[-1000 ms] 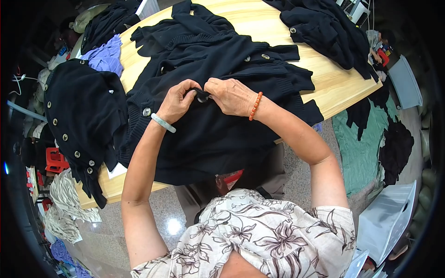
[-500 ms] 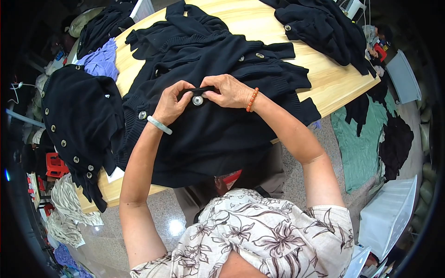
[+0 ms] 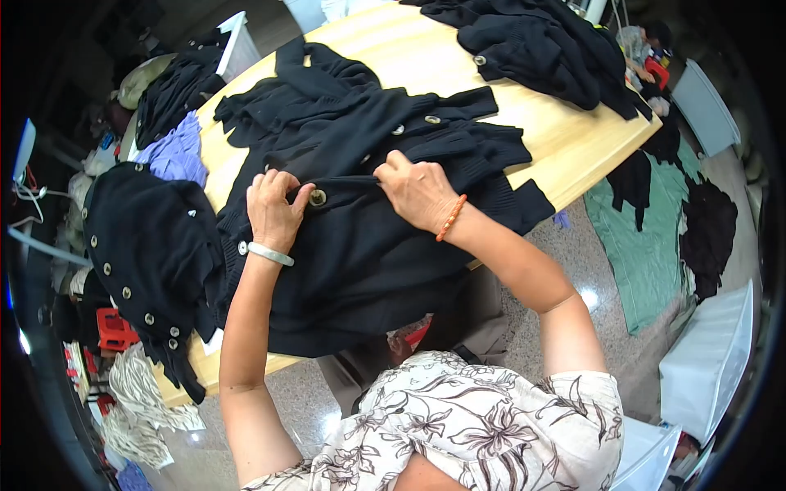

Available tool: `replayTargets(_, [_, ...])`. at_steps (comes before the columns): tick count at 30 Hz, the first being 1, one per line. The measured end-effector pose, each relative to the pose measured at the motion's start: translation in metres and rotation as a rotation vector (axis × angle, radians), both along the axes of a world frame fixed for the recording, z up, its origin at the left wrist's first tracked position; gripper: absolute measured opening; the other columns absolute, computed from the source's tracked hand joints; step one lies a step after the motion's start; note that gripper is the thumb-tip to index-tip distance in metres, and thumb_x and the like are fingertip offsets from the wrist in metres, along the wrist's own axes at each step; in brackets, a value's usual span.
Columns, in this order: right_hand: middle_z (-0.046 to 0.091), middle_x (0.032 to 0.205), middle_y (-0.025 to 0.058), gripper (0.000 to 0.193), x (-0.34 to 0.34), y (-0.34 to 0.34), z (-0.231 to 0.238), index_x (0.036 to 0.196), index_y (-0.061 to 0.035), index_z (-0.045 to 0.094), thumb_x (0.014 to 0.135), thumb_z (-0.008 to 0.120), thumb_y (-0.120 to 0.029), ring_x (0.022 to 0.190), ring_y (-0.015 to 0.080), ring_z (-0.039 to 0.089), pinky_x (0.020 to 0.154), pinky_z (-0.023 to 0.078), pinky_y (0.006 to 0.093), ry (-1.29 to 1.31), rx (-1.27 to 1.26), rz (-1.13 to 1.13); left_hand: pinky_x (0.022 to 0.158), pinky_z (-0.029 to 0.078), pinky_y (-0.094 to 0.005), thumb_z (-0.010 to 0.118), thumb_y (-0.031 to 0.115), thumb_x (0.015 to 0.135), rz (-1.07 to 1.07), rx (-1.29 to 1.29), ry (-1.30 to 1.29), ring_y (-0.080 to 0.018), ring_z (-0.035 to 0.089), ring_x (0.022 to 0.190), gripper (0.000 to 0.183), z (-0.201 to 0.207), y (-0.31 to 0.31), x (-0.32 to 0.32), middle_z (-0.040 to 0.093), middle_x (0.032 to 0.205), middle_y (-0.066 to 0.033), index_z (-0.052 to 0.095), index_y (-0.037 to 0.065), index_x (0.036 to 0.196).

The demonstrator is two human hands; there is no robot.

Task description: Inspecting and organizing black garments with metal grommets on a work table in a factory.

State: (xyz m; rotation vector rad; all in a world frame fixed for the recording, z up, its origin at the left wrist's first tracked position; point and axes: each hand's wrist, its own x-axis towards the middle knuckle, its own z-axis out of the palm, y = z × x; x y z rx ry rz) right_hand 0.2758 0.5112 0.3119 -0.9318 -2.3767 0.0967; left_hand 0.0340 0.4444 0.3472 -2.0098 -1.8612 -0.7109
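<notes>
**Two hands working a black cardigan's button edge on a wooden bench**

Seen from the head camera, a person in a floral blouse is leaning over a light wooden bench (image 3: 565,143) where a black knitted cardigan (image 3: 368,262) is lying spread out, its hem hanging over the near edge. The left hand (image 3: 274,213), a pale bangle at its wrist, is pinching the cardigan's front edge, its grip closed on the fabric just beside a round metal button (image 3: 318,197). The right hand (image 3: 417,192), wearing an orange bead bracelet, is gripping the same edge, fingers curled tight and pulling the fabric taut between both hands. A stack of black buttoned garments (image 3: 143,254) is draping off the bench's left end, a lilac garment (image 3: 176,155) is lying behind it, and another black pile (image 3: 540,45) is sitting at the far right.
</notes>
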Motion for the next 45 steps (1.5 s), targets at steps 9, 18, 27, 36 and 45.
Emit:
replayTargets(9, [0.054,0.082,0.012,0.004,-0.01,-0.013,-0.013,0.083,-0.0039,0.056,0.086,0.058,-0.006,0.056,0.0266,0.064,0.05,0.052,0.0355,0.11,0.127,0.0,0.087,0.052,-0.0396,0.062,0.01,0.087,-0.289,-0.159,-0.103,-0.0297,0.065,0.1,0.02,-0.017,0.066,0.058,0.071,0.105,-0.0097,0.072,0.005,0.104])
replayTargets(18, [0.059,0.083,0.0163,0.004,-0.008,-0.004,-0.013,0.083,0.0003,0.055,0.082,0.057,-0.003,0.062,0.0297,0.066,0.055,0.055,0.0362,0.212,0.047,0.029,0.079,0.054,-0.0411,0.071,0.01,0.078,-0.077,-0.332,0.056,-0.0331,0.068,0.087,0.012,0.001,0.094,0.068,0.07,0.09,-0.0176,0.07,0.003,0.088])
replayTargets(27, [0.068,0.092,0.0136,0.032,0.003,-0.018,0.009,0.109,-0.0087,0.055,0.081,0.071,-0.007,0.076,0.0336,0.069,0.061,0.055,0.0407,0.461,-0.117,-0.031,0.057,0.045,-0.0188,0.077,0.017,0.083,-0.25,-0.707,-1.044,-0.0058,0.06,0.065,0.017,0.019,0.066,0.073,0.07,0.079,-0.0007,0.074,0.002,0.091])
replayTargets(36, [0.065,0.092,0.0171,0.033,0.01,-0.014,-0.005,0.109,0.0,0.059,0.081,0.069,-0.014,0.076,0.0365,0.067,0.066,0.056,0.0435,0.341,-0.115,0.049,0.083,0.054,-0.0251,0.076,0.013,0.086,-0.518,-0.809,-0.956,-0.0114,0.067,0.091,0.035,0.007,0.044,0.054,0.072,0.101,-0.0091,0.067,-0.007,0.113])
replayTargets(45, [0.067,0.088,0.0188,0.025,0.022,0.0,0.001,0.105,0.0031,0.068,0.082,0.061,-0.001,0.081,0.0353,0.067,0.074,0.053,0.0399,0.38,-0.475,0.257,0.074,0.053,-0.0316,0.064,0.0,0.084,-0.398,-0.45,-0.574,-0.0227,0.068,0.08,0.021,-0.005,0.023,0.066,0.07,0.091,-0.014,0.073,0.001,0.102])
